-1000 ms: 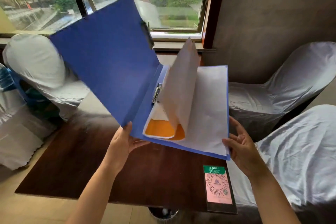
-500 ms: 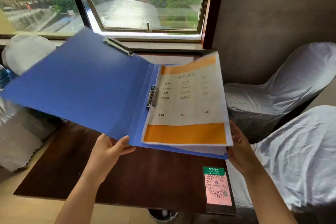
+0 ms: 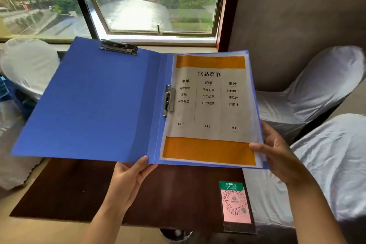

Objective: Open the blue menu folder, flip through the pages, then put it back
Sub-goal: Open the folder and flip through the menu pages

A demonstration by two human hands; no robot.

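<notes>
the blue menu folder (image 3: 95,101) is being held wide open in the air above the dark wooden table (image 3: 79,190), not resting on it, w/ the window behind. it is being tilted toward the camera, prob. so the drinks page (image 3: 210,105) can be read w/o bending down.

the left hand (image 3: 126,182) is being kept under the bottom edge near the spine, thumb on top of the inner cover and the other fingers hidden beneath, i.e. closed on the folder; the spine seems to be chosen as the balance pt so both halves are being carried at once. the right hand (image 3: 277,154) is being held at the lower right corner, thumb pressed onto the orange band of the page, fingers behind the back cover, so it is pinching pages & cover together. that corner is likely being favoured b/c a sheet can be lifted from there.

the sheets are being pinned at the inner margin by a metal clip (image 3: 169,101), so they are being kept from sliding out. a qr code stand (image 3: 235,206) is lying flat on the table, just below the folder's right half; room will be needed when the folder is being set back.
</notes>
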